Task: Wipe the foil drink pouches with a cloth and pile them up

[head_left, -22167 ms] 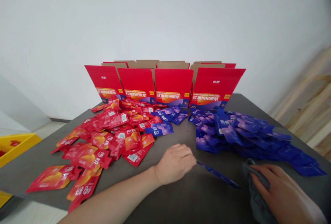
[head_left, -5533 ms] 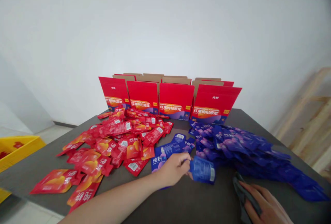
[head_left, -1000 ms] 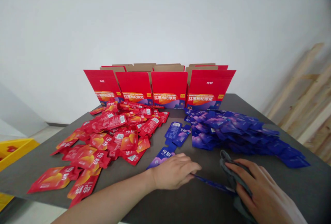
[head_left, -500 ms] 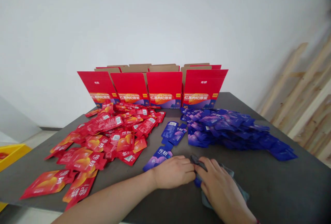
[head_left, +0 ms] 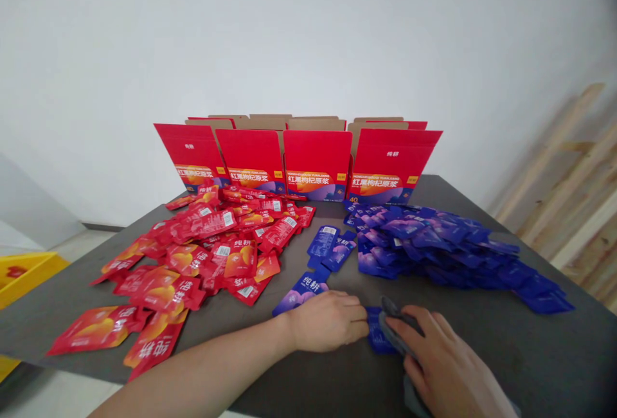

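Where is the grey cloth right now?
In the head view, the grey cloth is low and right of centre, gripped in the right hand and overlapping the blue pouch held by the left hand.

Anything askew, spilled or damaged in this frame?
Nothing looks spilled or damaged. One red pouch, at the near left, looks slightly precarious: its near end lies at the edge of the table; whether it overhangs is unclear.
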A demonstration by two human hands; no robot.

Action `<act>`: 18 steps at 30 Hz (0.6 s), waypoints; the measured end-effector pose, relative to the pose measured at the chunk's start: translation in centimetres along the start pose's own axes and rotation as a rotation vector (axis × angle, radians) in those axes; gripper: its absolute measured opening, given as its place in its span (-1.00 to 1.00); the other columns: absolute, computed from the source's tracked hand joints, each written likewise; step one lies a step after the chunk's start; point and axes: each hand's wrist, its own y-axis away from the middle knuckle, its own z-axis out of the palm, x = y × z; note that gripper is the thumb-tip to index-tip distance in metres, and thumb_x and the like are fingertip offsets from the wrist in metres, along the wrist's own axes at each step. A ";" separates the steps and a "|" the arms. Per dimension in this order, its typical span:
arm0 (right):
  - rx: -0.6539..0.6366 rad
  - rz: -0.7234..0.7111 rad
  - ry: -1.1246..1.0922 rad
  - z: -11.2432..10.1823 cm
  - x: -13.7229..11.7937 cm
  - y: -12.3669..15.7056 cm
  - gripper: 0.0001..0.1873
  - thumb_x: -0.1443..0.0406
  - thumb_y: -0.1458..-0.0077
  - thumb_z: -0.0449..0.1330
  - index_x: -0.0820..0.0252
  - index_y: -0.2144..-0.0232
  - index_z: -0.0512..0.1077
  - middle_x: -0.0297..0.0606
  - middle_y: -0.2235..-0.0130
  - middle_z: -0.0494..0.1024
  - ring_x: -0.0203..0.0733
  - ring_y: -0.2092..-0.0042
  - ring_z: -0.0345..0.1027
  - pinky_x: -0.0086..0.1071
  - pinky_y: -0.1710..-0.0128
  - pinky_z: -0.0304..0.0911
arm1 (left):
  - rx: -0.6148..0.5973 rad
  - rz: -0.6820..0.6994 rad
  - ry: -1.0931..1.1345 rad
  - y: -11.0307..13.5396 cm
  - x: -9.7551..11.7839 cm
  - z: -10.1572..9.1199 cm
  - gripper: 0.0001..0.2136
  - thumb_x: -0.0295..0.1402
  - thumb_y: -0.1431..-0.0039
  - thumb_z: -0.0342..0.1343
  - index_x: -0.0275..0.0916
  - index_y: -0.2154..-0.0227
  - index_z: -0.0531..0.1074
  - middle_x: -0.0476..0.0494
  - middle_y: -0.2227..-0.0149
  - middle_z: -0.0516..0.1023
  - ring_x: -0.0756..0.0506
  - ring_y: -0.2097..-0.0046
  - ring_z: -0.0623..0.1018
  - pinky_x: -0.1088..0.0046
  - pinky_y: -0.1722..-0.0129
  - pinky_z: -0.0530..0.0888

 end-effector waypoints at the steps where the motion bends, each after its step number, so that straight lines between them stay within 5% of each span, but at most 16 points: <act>1: 0.003 -0.041 -0.017 0.0 -0.9 0.0 -0.48 0.46 0.11 0.11 -0.07 0.10 0.48 -0.26 0.07 0.50 -0.15 0.14 0.40 -0.29 0.23 0.40 | -0.007 0.002 -0.001 0.0 0.0 0.0 -0.87 -0.37 -0.31 0.01 -0.24 0.38 0.35 -0.07 0.31 0.42 -0.03 0.28 0.38 0.40 0.29 0.33; 5: 0.004 -0.099 0.005 0.5 -1.7 0.7 -0.42 0.48 0.15 0.09 -0.12 0.08 0.47 -0.30 0.06 0.52 -0.12 0.11 0.42 -0.27 0.22 0.41 | -0.030 0.003 -0.014 0.0 0.1 -0.1 -0.88 -0.37 -0.29 0.04 -0.24 0.38 0.35 -0.05 0.33 0.41 -0.02 0.28 0.39 0.40 0.28 0.33; 13: 0.028 0.018 0.084 2.3 5.8 4.5 -0.56 0.35 0.02 0.11 0.00 0.05 0.48 -0.20 0.11 0.52 -0.16 0.19 0.44 -0.27 0.25 0.42 | -0.053 0.011 -0.021 -0.1 0.1 -0.5 -0.89 -0.37 -0.30 0.03 -0.23 0.36 0.35 -0.06 0.31 0.43 -0.03 0.26 0.40 0.39 0.25 0.31; 18: 0.016 0.142 0.081 1.8 6.5 4.1 -0.61 0.31 -0.08 0.05 0.15 0.06 0.48 -0.13 0.09 0.49 -0.10 0.15 0.42 -0.20 0.19 0.39 | -0.035 0.030 -0.019 -0.1 0.0 -0.4 -0.90 -0.38 -0.30 0.03 -0.23 0.35 0.37 -0.06 0.32 0.42 -0.03 0.25 0.40 0.39 0.24 0.29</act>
